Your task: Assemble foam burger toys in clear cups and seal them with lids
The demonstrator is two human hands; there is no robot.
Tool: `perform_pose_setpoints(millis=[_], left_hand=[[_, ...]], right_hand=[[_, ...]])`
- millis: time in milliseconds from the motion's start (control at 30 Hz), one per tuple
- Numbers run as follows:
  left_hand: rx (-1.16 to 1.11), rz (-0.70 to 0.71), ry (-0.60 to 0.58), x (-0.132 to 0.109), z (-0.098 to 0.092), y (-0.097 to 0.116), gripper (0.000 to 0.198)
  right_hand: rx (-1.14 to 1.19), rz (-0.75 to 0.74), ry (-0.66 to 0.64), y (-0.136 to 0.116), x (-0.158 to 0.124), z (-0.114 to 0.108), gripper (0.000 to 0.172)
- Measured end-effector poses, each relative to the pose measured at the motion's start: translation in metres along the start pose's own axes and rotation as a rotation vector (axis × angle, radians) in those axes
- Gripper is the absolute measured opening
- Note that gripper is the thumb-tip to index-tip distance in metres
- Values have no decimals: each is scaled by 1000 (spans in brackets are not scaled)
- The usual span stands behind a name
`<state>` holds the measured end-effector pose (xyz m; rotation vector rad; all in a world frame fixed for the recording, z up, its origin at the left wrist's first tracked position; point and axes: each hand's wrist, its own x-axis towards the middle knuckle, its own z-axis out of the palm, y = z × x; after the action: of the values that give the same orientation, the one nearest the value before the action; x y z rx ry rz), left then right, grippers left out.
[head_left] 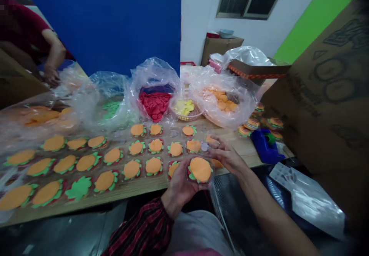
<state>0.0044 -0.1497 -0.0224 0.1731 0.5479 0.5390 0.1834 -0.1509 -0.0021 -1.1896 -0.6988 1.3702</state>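
Observation:
My left hand (181,185) is wrapped around a clear plastic box with a toy burger (200,170) in it, an orange bun piece over green frilly leaves. This box is raised a little off the table's front edge. Just above and behind it, my right hand (226,154) pinches a small round pale disc (204,146), which looks like a sticker. Rows of similar burgers in clear trays (153,166) lie on the wooden table (138,187) to the left. One tray shows only a green leaf piece (78,188) on top.
Along the back stand plastic bags of red pieces (155,104), green pieces (111,109) and orange pieces (223,100), plus a basket of yellow pieces (186,108). A blue tape dispenser (265,146) sits at right, near stacked packed burgers (250,124) and a large carton (325,106). Another person's arm (54,54) reaches in at far left.

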Motion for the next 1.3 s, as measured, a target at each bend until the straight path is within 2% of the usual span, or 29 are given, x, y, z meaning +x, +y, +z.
perform_pose_setpoints(millis=[67, 133, 267, 367, 433, 600, 700, 800, 933, 1000, 1133, 1200, 1300], left_hand=[[-32, -19, 67, -4, 3, 5, 34], [-61, -37, 132, -6, 5, 10, 31], [-88, -8, 193, -6, 5, 20, 23], [-102, -30, 157, -5, 2, 26, 27], [-115, -70, 116, -3, 0, 29, 32], [-170, -117, 15, 3, -3, 33, 35], [-193, -132, -18, 3, -2, 35, 34], [-144, -79, -53, -2, -2, 40, 38], [80, 74, -114, -13, -4, 44, 23], [163, 112, -141, -15, -6, 44, 27], [195, 150, -129, -14, -11, 39, 29], [214, 150, -115, -13, -12, 37, 31], [252, 137, -106, -12, -14, 34, 33]], right_hand=[[-21, -12, -130, -1, 5, 2, 54], [-85, -92, -208, 2, 5, 5, 52], [-385, -415, -236, 15, -6, 13, 35], [-671, -744, -270, 24, -16, 17, 33], [-762, -901, -280, 27, -21, 19, 37], [-916, -1138, -319, 25, -25, 18, 51], [-986, -1223, -372, 22, -29, 16, 55], [-1054, -1175, -444, 17, -36, 14, 56], [-969, -926, -456, 16, -45, 12, 51], [-827, -784, -348, 20, -47, 14, 41], [-506, -530, 13, 34, -44, 25, 16], [-407, -414, 89, 38, -40, 31, 19], [-295, -263, 92, 41, -35, 36, 33]])
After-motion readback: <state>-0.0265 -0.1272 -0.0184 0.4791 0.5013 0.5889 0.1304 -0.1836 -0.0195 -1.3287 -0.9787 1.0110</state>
